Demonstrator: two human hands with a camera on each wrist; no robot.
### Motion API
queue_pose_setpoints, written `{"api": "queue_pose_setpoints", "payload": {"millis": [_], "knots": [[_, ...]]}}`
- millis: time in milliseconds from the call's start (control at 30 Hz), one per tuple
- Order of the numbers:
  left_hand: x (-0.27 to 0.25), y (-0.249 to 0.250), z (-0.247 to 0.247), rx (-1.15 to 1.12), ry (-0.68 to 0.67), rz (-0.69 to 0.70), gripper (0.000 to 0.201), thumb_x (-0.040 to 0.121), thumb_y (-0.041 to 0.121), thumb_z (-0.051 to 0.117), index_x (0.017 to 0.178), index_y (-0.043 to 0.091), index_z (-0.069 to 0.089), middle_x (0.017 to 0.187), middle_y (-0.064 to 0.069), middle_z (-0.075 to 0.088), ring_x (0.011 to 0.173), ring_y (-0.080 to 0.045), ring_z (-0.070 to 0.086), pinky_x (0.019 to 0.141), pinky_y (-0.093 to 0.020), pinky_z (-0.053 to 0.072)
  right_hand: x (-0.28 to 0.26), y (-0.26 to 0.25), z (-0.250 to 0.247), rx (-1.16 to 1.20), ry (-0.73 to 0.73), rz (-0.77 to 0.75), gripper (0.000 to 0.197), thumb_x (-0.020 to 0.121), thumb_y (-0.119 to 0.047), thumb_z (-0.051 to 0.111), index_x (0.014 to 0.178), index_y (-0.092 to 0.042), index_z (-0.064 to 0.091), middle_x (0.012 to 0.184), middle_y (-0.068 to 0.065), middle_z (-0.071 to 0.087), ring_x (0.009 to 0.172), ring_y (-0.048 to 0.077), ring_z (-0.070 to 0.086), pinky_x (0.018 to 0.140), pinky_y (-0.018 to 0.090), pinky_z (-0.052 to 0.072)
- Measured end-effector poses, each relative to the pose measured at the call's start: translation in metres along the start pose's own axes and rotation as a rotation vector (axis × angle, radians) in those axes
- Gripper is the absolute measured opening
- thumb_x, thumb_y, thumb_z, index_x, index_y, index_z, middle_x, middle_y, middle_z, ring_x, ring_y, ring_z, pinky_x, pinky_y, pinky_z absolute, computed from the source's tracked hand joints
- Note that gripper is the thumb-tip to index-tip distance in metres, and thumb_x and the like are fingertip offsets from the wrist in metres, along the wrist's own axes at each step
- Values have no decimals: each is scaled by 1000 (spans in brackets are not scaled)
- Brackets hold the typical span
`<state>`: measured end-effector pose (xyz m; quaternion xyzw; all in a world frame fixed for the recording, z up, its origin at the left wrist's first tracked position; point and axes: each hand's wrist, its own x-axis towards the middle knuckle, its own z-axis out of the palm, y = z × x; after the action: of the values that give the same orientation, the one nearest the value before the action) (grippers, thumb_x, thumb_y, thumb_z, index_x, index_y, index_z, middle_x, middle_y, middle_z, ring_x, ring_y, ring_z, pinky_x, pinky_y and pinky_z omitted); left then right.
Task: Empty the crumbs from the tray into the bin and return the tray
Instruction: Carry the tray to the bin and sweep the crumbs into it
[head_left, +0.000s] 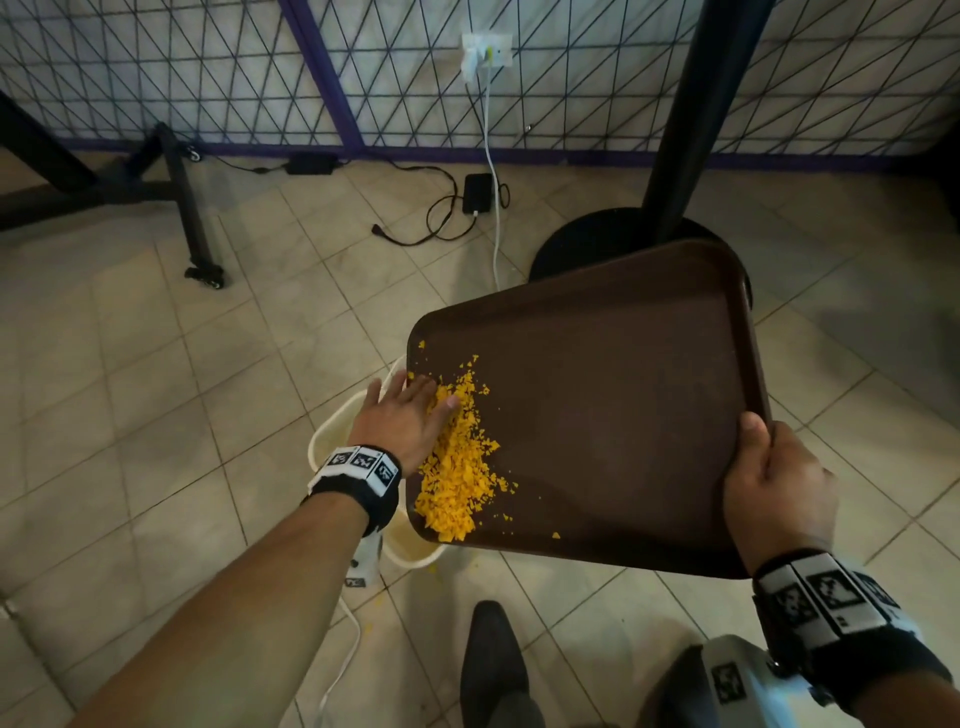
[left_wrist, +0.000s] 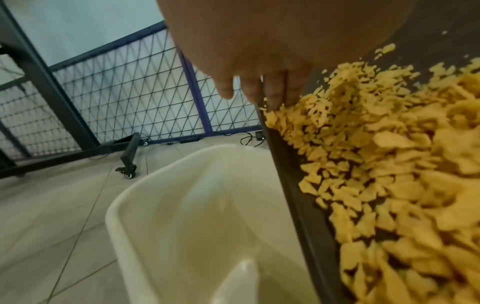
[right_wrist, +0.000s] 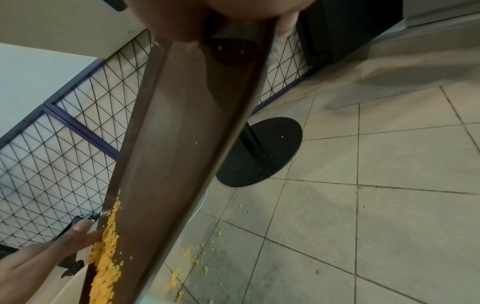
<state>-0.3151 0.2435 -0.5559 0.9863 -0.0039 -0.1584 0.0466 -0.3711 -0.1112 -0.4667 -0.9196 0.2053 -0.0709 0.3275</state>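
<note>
A dark brown tray (head_left: 613, 405) is held tilted down to the left over a cream bin (head_left: 332, 431), (left_wrist: 187, 205). Yellow-orange crumbs (head_left: 457, 467), (left_wrist: 389, 185), (right_wrist: 106, 259) lie piled against the tray's low left rim. My right hand (head_left: 774, 483) grips the tray's right rim, thumb on top. My left hand (head_left: 410, 415), (left_wrist: 259, 67) lies flat with straight fingers (right_wrist: 80, 230) on the crumbs at the tray's left edge. The tray covers most of the bin in the head view.
Some crumbs (right_wrist: 192, 259) are scattered on the tiled floor beside the bin. A black table pedestal with a round base (head_left: 613, 244), (right_wrist: 259, 152) stands behind the tray. Cables and a charger (head_left: 475, 195) lie by the wire-mesh fence (head_left: 234, 73). A wheeled black frame (head_left: 192, 218) stands left.
</note>
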Motion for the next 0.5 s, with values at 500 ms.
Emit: {"api": "queue_pose_setpoints", "payload": {"millis": [500], "knots": [[-1,9,10,-166,-46,-115,91,88,77,-6,157,19,-3,165,-2,-7,152,-16,-1,123,-45,0,-3,-6,4,22,-23,-51,38,100,-33,32,84,-5,53,62,5,49,55,25,44,56,30,30]]}}
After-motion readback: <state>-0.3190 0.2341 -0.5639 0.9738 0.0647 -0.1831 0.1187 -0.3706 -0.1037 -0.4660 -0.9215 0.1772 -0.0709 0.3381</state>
